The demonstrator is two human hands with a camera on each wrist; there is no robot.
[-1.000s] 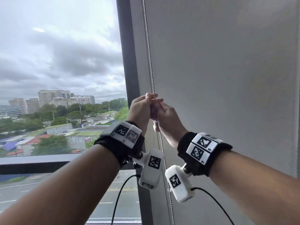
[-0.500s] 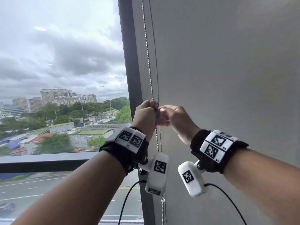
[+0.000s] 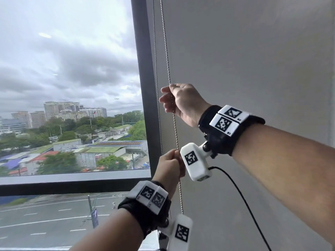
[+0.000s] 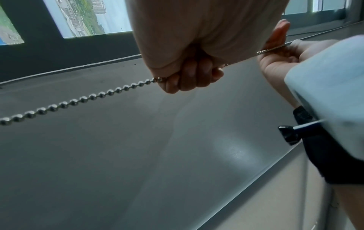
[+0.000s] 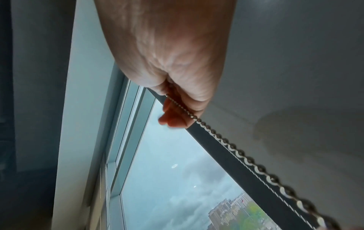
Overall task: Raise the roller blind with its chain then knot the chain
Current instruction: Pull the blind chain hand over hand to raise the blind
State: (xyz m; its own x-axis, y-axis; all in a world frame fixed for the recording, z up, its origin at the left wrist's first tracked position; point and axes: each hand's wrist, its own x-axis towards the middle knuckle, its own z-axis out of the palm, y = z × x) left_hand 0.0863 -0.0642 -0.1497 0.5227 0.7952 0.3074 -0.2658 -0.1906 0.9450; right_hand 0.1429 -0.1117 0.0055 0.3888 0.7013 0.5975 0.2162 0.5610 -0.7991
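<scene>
My right grip (image 3: 183, 103) is clenched around the bead chain (image 3: 167, 60) high up, and my left grip (image 3: 169, 164) is clenched around the same strand lower down. The chain hangs just right of the window frame (image 3: 145, 87), against the grey roller blind (image 3: 244, 60).

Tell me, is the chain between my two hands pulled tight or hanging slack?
Tight. The chain runs straight from the right hand down to the left hand, both gripping it.
</scene>
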